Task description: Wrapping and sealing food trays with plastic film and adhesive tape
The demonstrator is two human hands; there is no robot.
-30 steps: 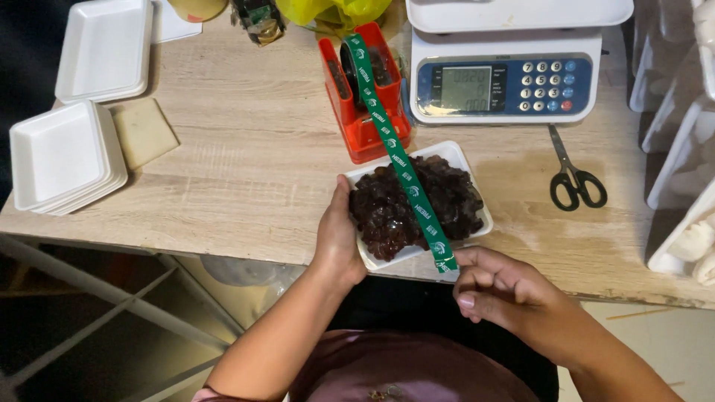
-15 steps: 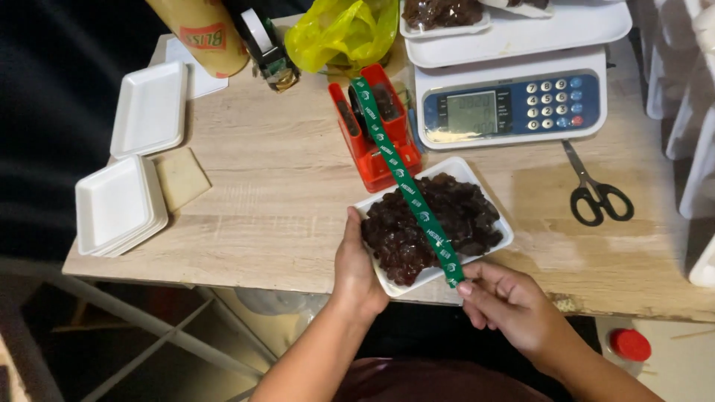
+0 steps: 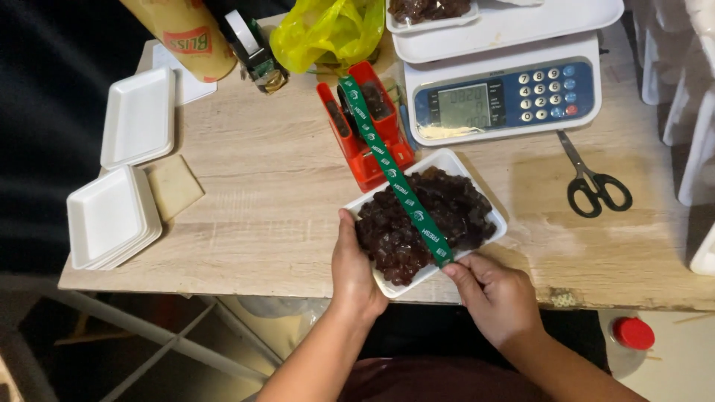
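My left hand [image 3: 354, 272] gripped the near-left edge of the tray [image 3: 477, 175] of dark fruit; my right hand [image 3: 495, 294] pinched the green tape [image 3: 395, 179] stretched away across it.

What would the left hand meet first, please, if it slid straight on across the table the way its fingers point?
The left hand already touches the white foam tray of dark fruit; beyond it, probably the red tape dispenser, though depth is unclear.

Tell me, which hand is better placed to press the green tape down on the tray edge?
The right hand: it already pinches the green tape at the near rim of the white tray. The left hand only steadies the tray's left side.
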